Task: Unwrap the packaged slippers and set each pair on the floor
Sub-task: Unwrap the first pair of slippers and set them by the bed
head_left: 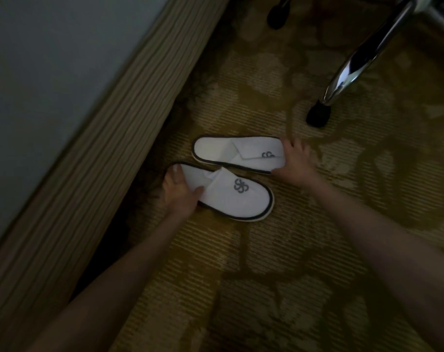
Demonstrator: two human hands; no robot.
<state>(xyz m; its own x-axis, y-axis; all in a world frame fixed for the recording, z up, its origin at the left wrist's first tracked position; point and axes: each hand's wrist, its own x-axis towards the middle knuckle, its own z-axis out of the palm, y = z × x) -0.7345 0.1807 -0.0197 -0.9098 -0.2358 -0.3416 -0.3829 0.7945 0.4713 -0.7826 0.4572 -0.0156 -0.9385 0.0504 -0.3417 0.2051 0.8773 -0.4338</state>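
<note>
On the gold patterned carpet (266, 275), two bare forearms reach forward to a pair of slippers lying sole down, just beside each other.

The nearer white cloth slipper (231, 199), dark-rimmed with a grey emblem on its upper, has its long axis slanting from far left to near right. Its closed toe points near right and its open heel far left. The left hand (180, 191) grasps the heel end, with the thumb laid on the insole and the fingers (175, 171) curled round the heel's rim.

The farther white cloth slipper (216, 151), of the same make, lies almost straight across the view, heel to the left and toe to the right. The right hand (295, 161) grasps its toe end, fingers draped over the tip and thumb at the near edge.

Beyond stands a chrome chair leg (355, 59) on a black caster (317, 115). A striped tan bed skirt (114, 123) runs along the left.
</note>
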